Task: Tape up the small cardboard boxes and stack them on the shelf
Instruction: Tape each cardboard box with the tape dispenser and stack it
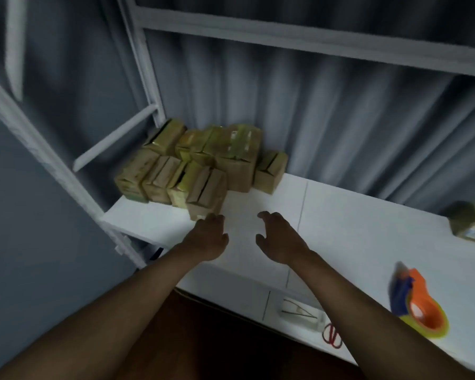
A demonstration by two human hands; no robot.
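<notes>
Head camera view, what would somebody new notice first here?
Most likely the pile of small cardboard boxes stacked at the back left of the white shelf, against the grey curtain. Next, the two bare hands reaching toward it: the left hand close to the nearest box, the right hand over bare shelf, both holding nothing. Then the bright orange and blue tape dispenser near the front right edge.

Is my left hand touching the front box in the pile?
Cannot tell. In the head view the left hand's fingertips overlap the front box's lower edge, but blur hides contact.
</notes>
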